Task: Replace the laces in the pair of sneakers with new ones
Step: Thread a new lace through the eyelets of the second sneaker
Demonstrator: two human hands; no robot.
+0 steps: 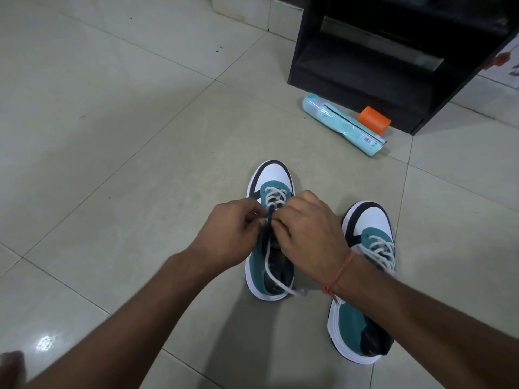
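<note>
Two teal, white and black sneakers stand on the tiled floor, toes pointing away from me. Over the left sneaker [273, 175] both my hands meet at its lacing. My left hand [230, 231] pinches the white lace [268, 265] near the tongue. My right hand [307, 231] pinches the lace from the other side. One loose end of that lace trails back over the shoe's opening to the heel. The right sneaker [365, 327] sits partly under my right forearm, its white lace [379, 248] threaded through its eyelets.
A light blue spray can [337, 122] lies on the floor behind the shoes, with an orange cap [373, 119] beside it. A black cabinet [393, 66] stands at the back right. Bare floor tiles [112, 136] spread to the left.
</note>
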